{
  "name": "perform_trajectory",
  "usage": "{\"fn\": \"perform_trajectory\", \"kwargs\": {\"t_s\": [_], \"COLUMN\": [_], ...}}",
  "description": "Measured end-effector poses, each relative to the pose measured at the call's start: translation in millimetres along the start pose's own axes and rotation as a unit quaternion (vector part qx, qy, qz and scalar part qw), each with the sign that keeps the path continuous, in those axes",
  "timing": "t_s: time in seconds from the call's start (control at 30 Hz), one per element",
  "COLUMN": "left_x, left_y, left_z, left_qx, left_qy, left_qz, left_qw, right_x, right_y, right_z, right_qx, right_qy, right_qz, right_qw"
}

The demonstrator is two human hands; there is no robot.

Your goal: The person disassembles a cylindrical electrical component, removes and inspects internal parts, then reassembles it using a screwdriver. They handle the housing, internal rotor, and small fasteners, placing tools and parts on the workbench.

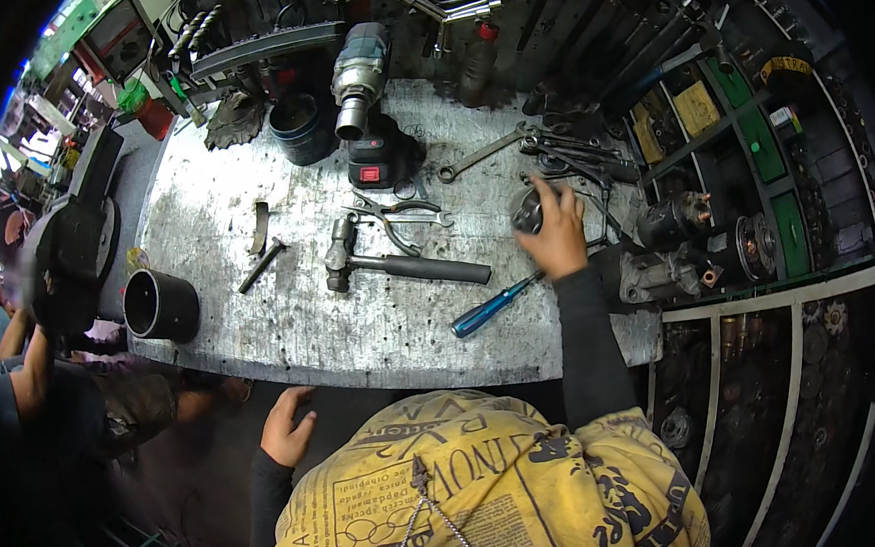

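My right hand [558, 229] grips a dark round metal part [526, 209] at the bench's right, its fingers over the top and partly hiding it. A blue-handled screwdriver [485, 313] lies just below it, and several wrenches [483, 150] lie above. My left hand [288, 427] hangs at the bench's front edge, loosely curled with thumb and fingers apart, holding nothing. On the worn metal bench [383, 340] lie a hammer [408, 268], pliers [396, 229], a short rod [259, 268] and a curved metal strip [260, 231]. A black cylinder [160, 305] stands at the left front.
An impact wrench [360, 68], dark tub [294, 124] and bottle [478, 65] stand at the back. Motor parts [658, 272] crowd the right end beside compartment shelving [779, 234]. Black machinery [69, 241] is at left, with another person's arm [31, 369] below it.
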State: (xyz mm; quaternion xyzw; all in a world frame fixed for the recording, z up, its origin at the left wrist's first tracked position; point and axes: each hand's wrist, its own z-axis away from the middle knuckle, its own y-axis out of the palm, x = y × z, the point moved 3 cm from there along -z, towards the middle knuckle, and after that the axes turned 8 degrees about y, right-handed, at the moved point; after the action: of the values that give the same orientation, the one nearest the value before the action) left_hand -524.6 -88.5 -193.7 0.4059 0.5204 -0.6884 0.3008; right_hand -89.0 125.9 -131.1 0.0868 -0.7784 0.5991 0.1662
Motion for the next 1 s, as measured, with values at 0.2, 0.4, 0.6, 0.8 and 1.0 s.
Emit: {"fn": "perform_trajectory", "kwargs": {"t_s": [0.2, 0.4, 0.6, 0.8, 1.0], "left_x": [-71.4, -140.9, -169.2, -208.4, -259.6], "left_y": [28.7, 82.5, 118.3, 163.3, 241.0], "left_z": [-90.3, -141.0, -138.7, -144.7, -132.5], "left_qx": [0.072, 0.157, 0.223, 0.269, 0.320], "left_qy": [0.117, 0.093, -0.020, 0.031, 0.078], "left_qz": [0.297, 0.620, 0.649, 0.519, 0.548], "left_qw": [0.945, 0.763, 0.727, 0.811, 0.769], "right_x": [100.0, 133.3, 85.0, 20.1, -75.3], "right_y": [-48.9, -78.9, -90.5, -125.0, -207.0], "right_z": [79.7, 109.9, 136.8, 140.1, 142.1], "right_qx": [0.083, 0.059, 0.115, 0.116, 0.131], "right_qy": [-0.229, -0.236, -0.224, -0.305, -0.366], "right_qz": [-0.188, -0.096, 0.002, -0.114, -0.176], "right_qw": [0.951, 0.965, 0.968, 0.938, 0.905]}}
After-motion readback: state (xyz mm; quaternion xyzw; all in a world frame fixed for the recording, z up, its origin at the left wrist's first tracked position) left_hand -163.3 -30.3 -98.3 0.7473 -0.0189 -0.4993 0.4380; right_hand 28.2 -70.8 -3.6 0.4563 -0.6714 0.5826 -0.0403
